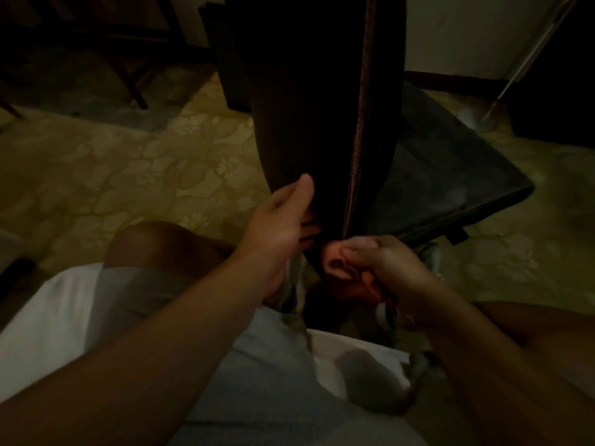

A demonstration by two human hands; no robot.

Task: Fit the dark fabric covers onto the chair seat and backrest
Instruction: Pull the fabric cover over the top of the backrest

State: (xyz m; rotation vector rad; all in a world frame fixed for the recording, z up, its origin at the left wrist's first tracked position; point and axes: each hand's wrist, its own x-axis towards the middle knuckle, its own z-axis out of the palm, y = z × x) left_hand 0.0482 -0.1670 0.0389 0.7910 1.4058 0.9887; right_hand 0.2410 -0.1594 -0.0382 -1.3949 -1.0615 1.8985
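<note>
In dim light, a dark fabric cover (309, 91) hangs upright over the patterned floor (112, 162), a tan zipper strip (357, 123) running down its length. The left hand (283, 217) grips its lower edge, thumb outside; the right hand (370, 265) pinches the zipper's bottom end. A grey cushion (450, 181) lies behind.

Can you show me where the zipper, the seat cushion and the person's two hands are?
zipper (358, 123), head view, mid-length of its strip
seat cushion (450, 185), head view, top face
left hand (283, 220), head view, back
right hand (370, 265), head view, knuckles
</note>
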